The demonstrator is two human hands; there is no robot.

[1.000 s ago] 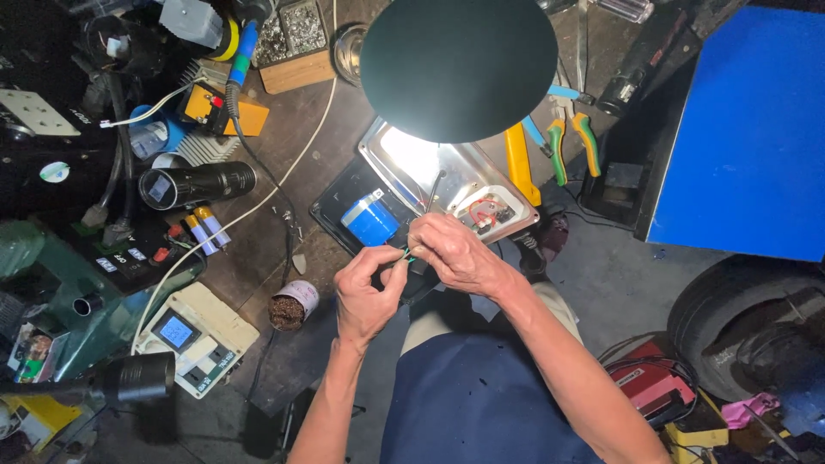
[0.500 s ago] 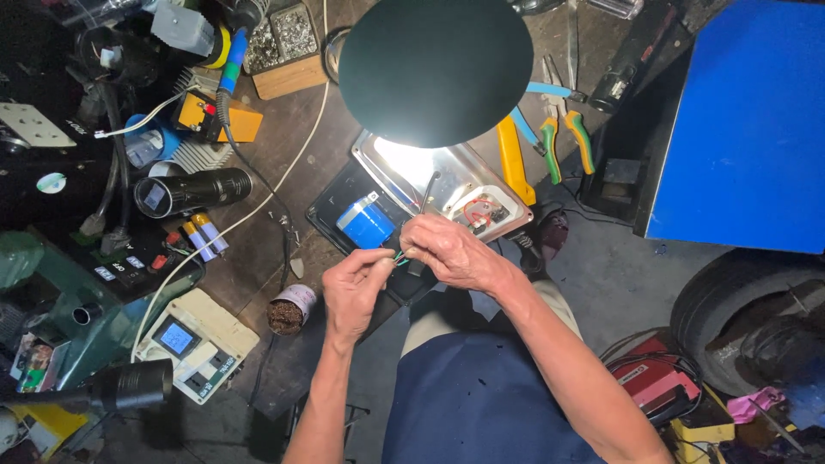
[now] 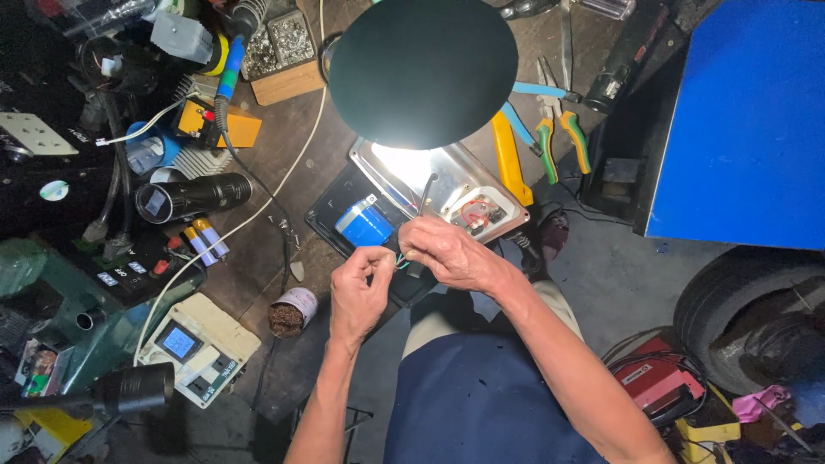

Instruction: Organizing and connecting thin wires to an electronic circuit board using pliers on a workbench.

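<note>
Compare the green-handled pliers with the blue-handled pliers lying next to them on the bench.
The green-handled pliers have green and yellow grips, while the blue-handled pliers have plain light blue ones. The green-handled pair lies fully in view, handles spread and pointing toward the person; the blue-handled pair is partly hidden under the round lamp shade. Both lie untouched on the bench, to the right of the lamp and away from both hands.

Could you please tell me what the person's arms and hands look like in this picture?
Both arms are bare from the elbow down, with no sleeves in view. The left hand and right hand wear no gloves; no rings, watch or markings can be made out.
</note>
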